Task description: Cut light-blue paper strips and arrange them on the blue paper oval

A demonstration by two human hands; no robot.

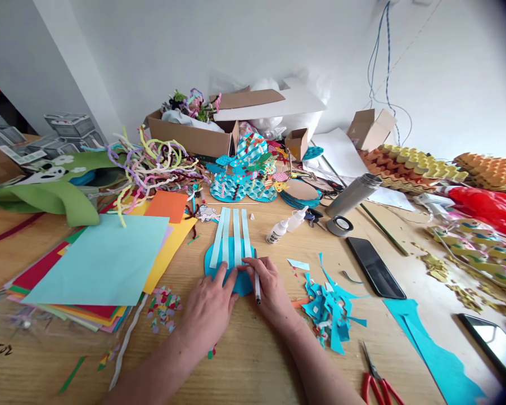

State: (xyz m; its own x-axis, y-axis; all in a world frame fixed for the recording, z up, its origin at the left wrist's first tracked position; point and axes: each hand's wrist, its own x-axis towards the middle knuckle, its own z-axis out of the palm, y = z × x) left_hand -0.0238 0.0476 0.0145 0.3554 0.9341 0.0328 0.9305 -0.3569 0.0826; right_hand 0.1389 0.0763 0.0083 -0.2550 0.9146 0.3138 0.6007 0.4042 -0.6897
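A round blue paper disc (211, 260) lies on the table in front of me. Several pale blue paper strips (236, 225) lie side by side over it, their far ends reaching past its edge. My left hand (211, 306) rests on the disc's near part, fingers stretched out and touching the lower ends of the strips. From the right, my right hand (270, 284) holds a pen (257, 281) upright-slanted, while its thumb and fingertips touch the disc close to the left fingers. The strips' near ends are partly hidden by my fingers.
At left lie stacked coloured sheets (96, 264) and pipe cleaners (152, 163). Glue bottles (278, 230), a steel flask (354, 194) and a phone (375, 267) stand or lie right. Blue scraps (331, 309) and red-handled pliers (375, 377) lie nearer. Decorated discs (227, 188) are behind.
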